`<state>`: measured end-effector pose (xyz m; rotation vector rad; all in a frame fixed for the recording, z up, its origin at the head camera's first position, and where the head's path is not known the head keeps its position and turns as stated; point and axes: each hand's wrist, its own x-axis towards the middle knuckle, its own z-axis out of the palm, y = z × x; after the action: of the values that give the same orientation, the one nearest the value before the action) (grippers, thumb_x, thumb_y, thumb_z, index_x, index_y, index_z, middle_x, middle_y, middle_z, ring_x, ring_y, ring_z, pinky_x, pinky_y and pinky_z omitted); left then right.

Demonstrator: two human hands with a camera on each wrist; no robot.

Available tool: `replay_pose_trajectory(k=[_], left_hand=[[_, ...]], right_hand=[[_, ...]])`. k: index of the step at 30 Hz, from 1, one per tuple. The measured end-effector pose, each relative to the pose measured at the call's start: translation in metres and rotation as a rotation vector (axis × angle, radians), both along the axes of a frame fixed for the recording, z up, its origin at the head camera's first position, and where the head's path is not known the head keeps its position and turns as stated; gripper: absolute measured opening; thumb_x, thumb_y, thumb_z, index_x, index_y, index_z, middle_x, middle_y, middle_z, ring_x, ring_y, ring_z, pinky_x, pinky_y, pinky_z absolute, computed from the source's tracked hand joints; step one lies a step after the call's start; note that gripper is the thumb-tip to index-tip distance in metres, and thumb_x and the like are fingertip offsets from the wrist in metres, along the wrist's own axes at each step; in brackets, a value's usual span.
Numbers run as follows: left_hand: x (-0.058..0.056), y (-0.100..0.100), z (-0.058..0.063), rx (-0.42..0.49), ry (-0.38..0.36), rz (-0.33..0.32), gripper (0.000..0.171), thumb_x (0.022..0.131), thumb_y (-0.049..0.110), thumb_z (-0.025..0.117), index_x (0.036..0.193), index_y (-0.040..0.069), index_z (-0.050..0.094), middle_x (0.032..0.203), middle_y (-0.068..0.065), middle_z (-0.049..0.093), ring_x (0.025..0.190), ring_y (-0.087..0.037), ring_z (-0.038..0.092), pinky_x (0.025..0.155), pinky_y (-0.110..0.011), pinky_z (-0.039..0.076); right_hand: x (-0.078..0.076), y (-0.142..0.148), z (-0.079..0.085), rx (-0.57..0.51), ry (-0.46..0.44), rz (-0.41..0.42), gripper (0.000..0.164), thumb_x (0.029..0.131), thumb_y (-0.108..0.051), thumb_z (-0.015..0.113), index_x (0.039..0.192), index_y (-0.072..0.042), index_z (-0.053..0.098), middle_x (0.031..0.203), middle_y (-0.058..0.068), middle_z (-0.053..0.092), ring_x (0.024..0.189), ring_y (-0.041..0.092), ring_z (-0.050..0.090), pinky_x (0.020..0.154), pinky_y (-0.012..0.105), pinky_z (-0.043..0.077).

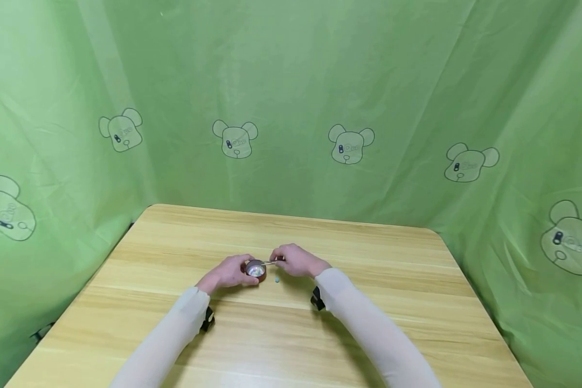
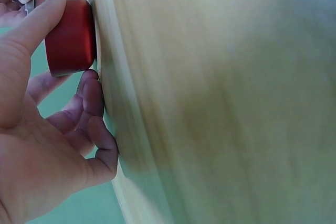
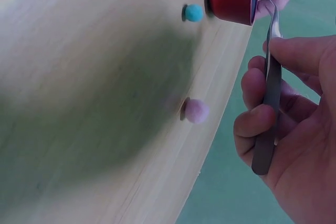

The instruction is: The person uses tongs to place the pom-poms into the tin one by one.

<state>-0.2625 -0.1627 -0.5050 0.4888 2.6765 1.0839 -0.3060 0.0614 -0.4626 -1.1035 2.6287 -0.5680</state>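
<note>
A small round red tin [image 2: 72, 38] stands on the wooden table, its top uncovered and several small pale and coloured bits visible inside from the head view. My left hand [image 1: 230, 272] grips its side between thumb and fingers. On the other side, my right hand [image 1: 297, 261] pinches a pair of metal tweezers [image 3: 272, 93] with bent tips. Those tips reach over the tin's rim; whether they hold anything I cannot tell. Close to the tin lies a blue pom-pom [image 3: 193, 12]. A pink pom-pom [image 3: 197, 111] lies nearer the right hand, hidden in the head view.
The wooden table [image 1: 271, 339] extends around both hands, with its far edge [image 1: 291, 216] beyond them. Green curtains [image 1: 291, 70] printed with bear heads hang behind the table and along both sides.
</note>
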Motion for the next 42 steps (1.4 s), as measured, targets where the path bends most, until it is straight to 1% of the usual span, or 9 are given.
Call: replay_pose_trajectory(k=[5, 10, 15, 21, 27, 33, 37, 42], left_hand=[[-0.001, 0.001, 0.000, -0.005, 0.005, -0.002, 0.048, 0.078, 0.027, 0.078, 0.119, 0.013, 0.058, 0.103, -0.003, 0.062, 0.090, -0.018, 0.056, 0.080, -0.038, 0.046], [-0.001, 0.002, -0.001, -0.003, 0.003, -0.003, 0.048, 0.078, 0.027, 0.078, 0.119, 0.013, 0.058, 0.102, -0.003, 0.062, 0.089, -0.017, 0.055, 0.079, -0.037, 0.046], [0.000, 0.002, -0.001, 0.000, -0.006, -0.003, 0.049, 0.078, 0.027, 0.078, 0.121, 0.013, 0.058, 0.101, -0.003, 0.062, 0.089, -0.017, 0.056, 0.079, -0.038, 0.046], [0.001, 0.001, 0.000, -0.006, -0.002, -0.005, 0.051, 0.077, 0.029, 0.079, 0.121, 0.012, 0.058, 0.101, -0.002, 0.062, 0.089, -0.017, 0.056, 0.078, -0.038, 0.047], [0.000, 0.000, -0.001, -0.015, -0.011, 0.011, 0.050, 0.078, 0.029, 0.078, 0.121, 0.014, 0.058, 0.102, -0.001, 0.061, 0.091, -0.017, 0.056, 0.080, -0.038, 0.047], [0.000, 0.001, -0.001, -0.021, -0.001, 0.013, 0.050, 0.078, 0.027, 0.079, 0.121, 0.012, 0.058, 0.102, -0.002, 0.061, 0.092, -0.018, 0.056, 0.082, -0.039, 0.046], [0.000, 0.002, -0.002, -0.019, 0.000, 0.005, 0.051, 0.078, 0.027, 0.078, 0.122, 0.011, 0.057, 0.103, -0.003, 0.061, 0.091, -0.018, 0.056, 0.082, -0.039, 0.046], [0.000, 0.002, -0.002, -0.017, 0.003, 0.003, 0.051, 0.078, 0.026, 0.078, 0.122, 0.011, 0.057, 0.102, -0.003, 0.061, 0.091, -0.018, 0.056, 0.081, -0.039, 0.046]], right_hand=[[0.001, 0.001, 0.002, 0.001, -0.013, -0.018, 0.016, 0.094, -0.012, 0.057, 0.108, -0.011, 0.066, 0.101, 0.000, 0.064, 0.093, 0.014, 0.058, 0.085, 0.032, 0.047], [0.000, 0.005, 0.001, 0.004, 0.001, -0.020, 0.015, 0.094, -0.013, 0.057, 0.106, -0.012, 0.067, 0.099, -0.001, 0.064, 0.091, 0.013, 0.058, 0.083, 0.031, 0.047], [-0.001, 0.014, 0.001, 0.010, 0.021, -0.024, 0.014, 0.094, -0.013, 0.058, 0.104, -0.012, 0.067, 0.096, -0.003, 0.063, 0.088, 0.012, 0.057, 0.081, 0.030, 0.047], [0.002, 0.026, 0.003, 0.000, 0.030, -0.028, 0.013, 0.094, -0.011, 0.058, 0.102, -0.011, 0.067, 0.095, -0.002, 0.063, 0.086, 0.012, 0.057, 0.079, 0.031, 0.047], [0.005, 0.037, 0.000, -0.003, 0.019, -0.039, 0.015, 0.093, -0.011, 0.058, 0.105, -0.010, 0.068, 0.097, 0.000, 0.064, 0.086, 0.013, 0.057, 0.079, 0.031, 0.047], [0.009, 0.045, -0.008, 0.027, 0.030, -0.018, 0.015, 0.093, -0.013, 0.059, 0.105, -0.012, 0.068, 0.091, -0.002, 0.061, 0.080, 0.011, 0.054, 0.074, 0.030, 0.047], [0.012, 0.048, -0.011, 0.037, 0.024, -0.003, 0.014, 0.092, -0.011, 0.060, 0.103, -0.011, 0.068, 0.090, -0.003, 0.060, 0.081, 0.011, 0.055, 0.076, 0.031, 0.047], [0.015, 0.049, -0.012, 0.052, 0.056, 0.018, 0.012, 0.092, -0.012, 0.060, 0.102, -0.012, 0.068, 0.091, -0.004, 0.059, 0.083, 0.011, 0.055, 0.077, 0.032, 0.047]])
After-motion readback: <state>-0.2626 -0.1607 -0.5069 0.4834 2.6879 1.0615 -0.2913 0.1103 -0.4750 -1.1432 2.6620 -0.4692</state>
